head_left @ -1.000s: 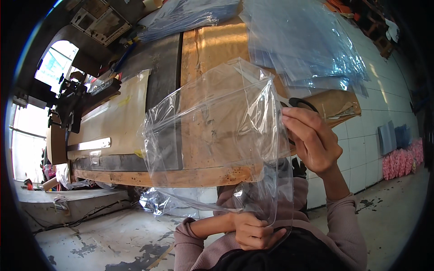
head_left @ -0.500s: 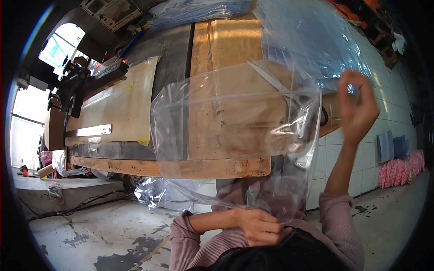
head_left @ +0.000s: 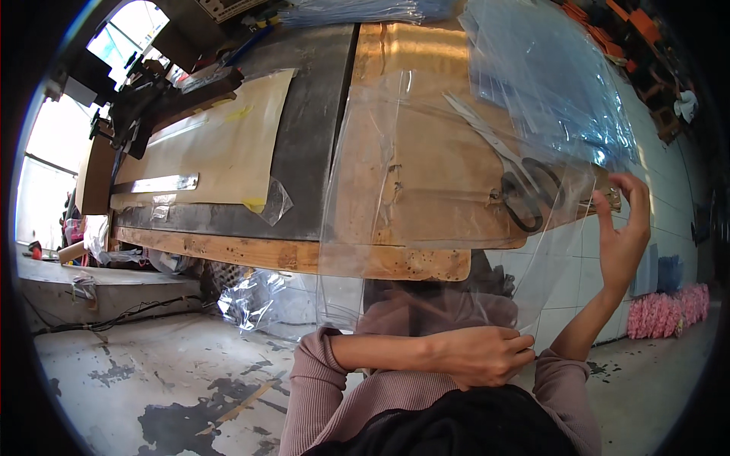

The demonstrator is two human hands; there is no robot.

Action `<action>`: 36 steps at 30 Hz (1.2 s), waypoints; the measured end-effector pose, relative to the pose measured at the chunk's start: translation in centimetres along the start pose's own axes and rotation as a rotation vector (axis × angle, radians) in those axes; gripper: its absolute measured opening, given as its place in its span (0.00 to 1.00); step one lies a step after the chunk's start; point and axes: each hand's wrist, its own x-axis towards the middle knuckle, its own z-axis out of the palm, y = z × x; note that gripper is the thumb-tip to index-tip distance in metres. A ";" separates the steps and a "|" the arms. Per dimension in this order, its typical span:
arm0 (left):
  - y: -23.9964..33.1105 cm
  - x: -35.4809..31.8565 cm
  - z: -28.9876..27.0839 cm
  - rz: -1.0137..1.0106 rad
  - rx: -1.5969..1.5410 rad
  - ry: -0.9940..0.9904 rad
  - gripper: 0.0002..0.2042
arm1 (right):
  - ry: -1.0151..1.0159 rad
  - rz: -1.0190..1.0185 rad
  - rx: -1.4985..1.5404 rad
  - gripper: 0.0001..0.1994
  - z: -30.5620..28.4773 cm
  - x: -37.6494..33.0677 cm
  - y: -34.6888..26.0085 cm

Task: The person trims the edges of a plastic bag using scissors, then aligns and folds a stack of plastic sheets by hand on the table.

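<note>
A clear plastic bag or sheet [head_left: 433, 216] is spread from the wooden table's edge down toward my body. My left hand [head_left: 490, 356], in front of my waist, is closed on its near right corner. At the right, my right hand [head_left: 630, 232] is raised beside the plastic's far right corner, thumb and forefinger curved with a gap between them. Whether its fingertips touch the film I cannot tell. Scissors [head_left: 498, 144] with black handles show through the clear plastic, lying on the tabletop with their blades pointing away to the left.
Bluish plastic sheets [head_left: 547, 83] are piled at the far right of the table [head_left: 411, 262], with another stack [head_left: 357, 11] at the back. Brown paper [head_left: 220, 144] with a metal strip [head_left: 163, 183] lies left, by a dark clamp-like device [head_left: 144, 106]. Pink bundles [head_left: 665, 311] stand on the floor.
The plastic has been drawn flatter and shifted right. My left hand has moved right with its corner; my right hand has come lower and its fingers have parted. The view has shifted slightly.
</note>
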 end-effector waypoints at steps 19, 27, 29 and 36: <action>1.7 -0.3 -1.8 -0.025 0.109 -0.071 0.13 | -0.947 0.058 0.613 0.14 0.7 11.8 -0.6; -0.3 2.6 -6.1 0.030 0.396 0.031 0.28 | -0.596 -0.334 0.318 0.08 -3.2 24.7 8.5; -1.4 2.5 -8.4 -0.078 0.541 -0.019 0.30 | -0.560 -0.337 0.175 0.08 -1.9 29.1 10.7; -11.0 1.9 -14.7 -0.580 0.366 0.166 0.21 | -0.032 -0.404 -0.336 0.11 8.2 33.6 17.0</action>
